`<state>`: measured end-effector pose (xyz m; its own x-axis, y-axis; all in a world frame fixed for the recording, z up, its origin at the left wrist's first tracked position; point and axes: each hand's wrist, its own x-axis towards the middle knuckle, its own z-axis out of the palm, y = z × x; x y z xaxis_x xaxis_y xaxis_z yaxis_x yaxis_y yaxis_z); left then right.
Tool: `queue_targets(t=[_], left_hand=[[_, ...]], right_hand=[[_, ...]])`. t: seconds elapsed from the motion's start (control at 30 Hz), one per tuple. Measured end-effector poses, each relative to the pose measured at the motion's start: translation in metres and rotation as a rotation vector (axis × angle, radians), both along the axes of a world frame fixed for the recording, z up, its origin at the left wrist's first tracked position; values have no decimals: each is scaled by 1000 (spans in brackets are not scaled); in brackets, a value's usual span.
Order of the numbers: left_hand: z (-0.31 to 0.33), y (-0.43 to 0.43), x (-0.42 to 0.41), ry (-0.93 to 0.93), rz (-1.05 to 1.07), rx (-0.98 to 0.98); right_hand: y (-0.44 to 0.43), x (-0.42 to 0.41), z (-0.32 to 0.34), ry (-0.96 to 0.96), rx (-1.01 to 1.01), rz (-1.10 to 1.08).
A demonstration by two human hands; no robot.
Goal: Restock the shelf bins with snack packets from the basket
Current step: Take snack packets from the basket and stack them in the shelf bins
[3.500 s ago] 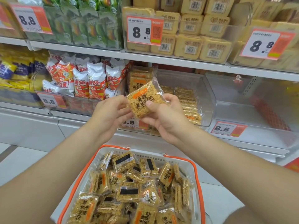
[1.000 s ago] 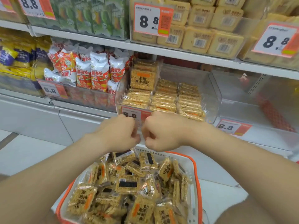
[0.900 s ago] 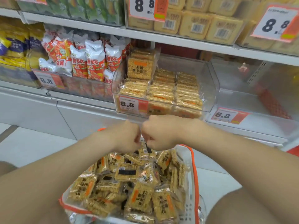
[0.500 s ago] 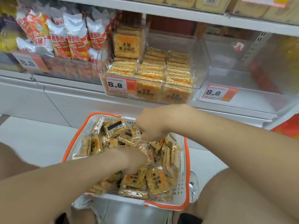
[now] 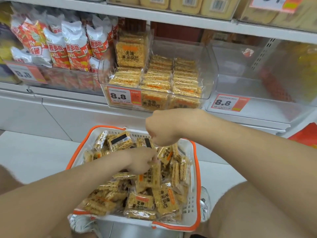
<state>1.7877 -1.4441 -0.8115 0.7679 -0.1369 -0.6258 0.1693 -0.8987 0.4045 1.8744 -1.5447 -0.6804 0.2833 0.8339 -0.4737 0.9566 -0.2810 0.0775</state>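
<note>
Where the left hand (image 5: 139, 162) pinches a snack packet (image 5: 152, 177) by its top at centre frame, the packet stands below the fingers in the basket (image 5: 193, 200) — right hand (image 5: 161, 130) curled above, hold impossible to tell.

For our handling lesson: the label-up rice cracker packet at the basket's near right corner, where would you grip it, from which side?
From above: the rice cracker packet lies label up, topmost in the basket, nothing over it. Pinch across its two side edges.
</note>
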Motion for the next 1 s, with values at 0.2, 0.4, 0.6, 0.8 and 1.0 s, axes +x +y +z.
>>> queue_targets(t=[0.2, 0.4, 0.6, 0.8, 1.0], left_hand=[[62, 32, 14, -371, 322, -256], [113, 57, 8, -579, 576, -464], [134, 76, 4, -793, 814, -567], [133, 86, 9, -984, 1206, -611], [127, 97, 12, -855, 1249, -801]], right_hand=[[4, 8, 23, -126, 384, -107], [9, 18, 32, 295, 541, -298], [13, 26, 40, 609, 767, -525], [18, 31, 43, 809, 965, -874], [30, 42, 23, 986, 1023, -977]])
